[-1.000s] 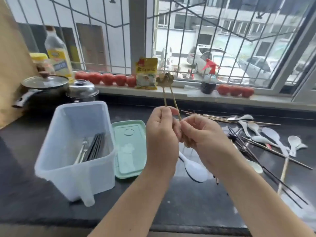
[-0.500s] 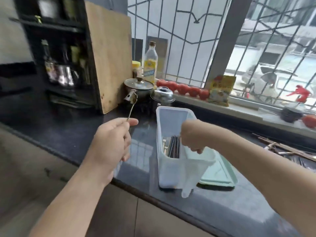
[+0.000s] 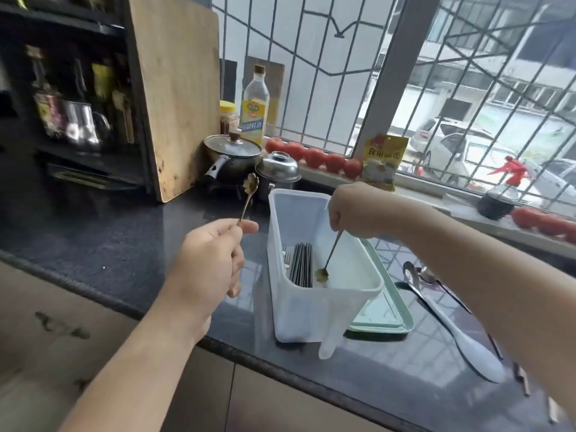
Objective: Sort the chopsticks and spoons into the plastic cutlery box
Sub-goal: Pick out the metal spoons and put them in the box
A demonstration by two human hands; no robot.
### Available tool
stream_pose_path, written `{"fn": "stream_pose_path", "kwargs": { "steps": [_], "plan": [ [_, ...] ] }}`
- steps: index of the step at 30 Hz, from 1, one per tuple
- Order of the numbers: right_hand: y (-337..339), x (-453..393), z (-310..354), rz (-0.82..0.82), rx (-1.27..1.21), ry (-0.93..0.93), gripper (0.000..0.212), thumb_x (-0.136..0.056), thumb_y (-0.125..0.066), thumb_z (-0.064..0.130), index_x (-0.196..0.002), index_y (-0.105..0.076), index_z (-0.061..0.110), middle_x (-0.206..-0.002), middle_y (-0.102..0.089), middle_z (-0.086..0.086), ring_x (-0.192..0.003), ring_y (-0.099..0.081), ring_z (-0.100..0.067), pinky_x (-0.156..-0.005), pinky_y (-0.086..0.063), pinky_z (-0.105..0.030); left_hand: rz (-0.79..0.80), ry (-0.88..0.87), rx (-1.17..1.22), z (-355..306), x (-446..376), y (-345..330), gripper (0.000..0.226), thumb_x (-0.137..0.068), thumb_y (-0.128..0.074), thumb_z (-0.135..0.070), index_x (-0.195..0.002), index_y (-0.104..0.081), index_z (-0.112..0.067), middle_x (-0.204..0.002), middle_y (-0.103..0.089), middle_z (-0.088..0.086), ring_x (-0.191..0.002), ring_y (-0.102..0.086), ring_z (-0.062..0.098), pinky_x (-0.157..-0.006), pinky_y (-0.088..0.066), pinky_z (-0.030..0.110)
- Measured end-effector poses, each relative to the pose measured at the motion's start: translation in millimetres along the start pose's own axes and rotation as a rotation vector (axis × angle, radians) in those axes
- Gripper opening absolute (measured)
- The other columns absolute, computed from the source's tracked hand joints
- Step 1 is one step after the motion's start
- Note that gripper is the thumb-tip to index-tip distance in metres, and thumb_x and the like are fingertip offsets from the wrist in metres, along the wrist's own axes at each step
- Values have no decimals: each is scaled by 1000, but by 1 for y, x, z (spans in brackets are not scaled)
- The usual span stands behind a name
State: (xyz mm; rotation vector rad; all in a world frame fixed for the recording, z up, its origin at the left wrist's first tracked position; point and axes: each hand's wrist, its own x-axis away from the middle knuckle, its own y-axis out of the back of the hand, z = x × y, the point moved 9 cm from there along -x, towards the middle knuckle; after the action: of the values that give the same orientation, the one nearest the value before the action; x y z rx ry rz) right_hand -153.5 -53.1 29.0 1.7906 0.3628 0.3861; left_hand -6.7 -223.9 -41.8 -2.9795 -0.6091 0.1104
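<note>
Now the right hand (image 3: 350,210) pinches a small gold spoon (image 3: 327,263), bowl down, inside the plastic cutlery box (image 3: 311,307) beside black chopsticks (image 3: 301,265). Left hand (image 3: 208,260) pinches a flower-headed spoon (image 3: 247,194) upright above the tabletop (image 3: 124,244).

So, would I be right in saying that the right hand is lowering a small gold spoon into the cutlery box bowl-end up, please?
Not quite: the head view shows the right hand lowering the small gold spoon into the cutlery box bowl-end down, its flower-shaped bowl near the box floor beside the dark chopsticks.
</note>
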Motion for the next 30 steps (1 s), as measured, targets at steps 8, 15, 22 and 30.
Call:
{"fn": "stream_pose_path", "kwargs": {
  "steps": [8,15,22,30],
  "plan": [
    [-77,-25,45,343,150,212,29,-103,-50,20,-126,-68,13,-118,-68,-2,-110,-63,-23,-91,-52,-31,27,-7,-20,-4,4,-12,31,-111,-37,-15,-112,-68,-12,-59,-36,8,-42,-30,11,-46,-34,33],
    [-9,-24,5,-77,-277,122,35,-96,-53,5,-121,-70,23,-120,-68,3,-113,-61,-22,-95,-51,-35,19,-9,-59,-6,-4,-20,27,-109,-38,-12,-109,-65,-11,-57,-39,5,-41,-31,11,-46,-34,33],
    [41,15,-12,-53,-1289,135,25,-104,-54,30,-115,-66,10,-103,-74,-11,-73,-70,-22,-76,-60,-37,197,-53,-198,-23,-27,-84,20,-108,-45,-14,-99,-63,-13,-50,-48,-2,-41,-37,12,-46,-35,30],
    [44,31,-49,-289,-855,84,15,-98,-64,12,-93,-77,16,-78,-72,1,-51,-59,-3,-44,-44,-14,308,-55,-468,-35,-37,-65,14,-96,-72,-22,-85,-75,-13,-59,-61,4,-55,-44,23,-49,-39,31]
  ]
}}
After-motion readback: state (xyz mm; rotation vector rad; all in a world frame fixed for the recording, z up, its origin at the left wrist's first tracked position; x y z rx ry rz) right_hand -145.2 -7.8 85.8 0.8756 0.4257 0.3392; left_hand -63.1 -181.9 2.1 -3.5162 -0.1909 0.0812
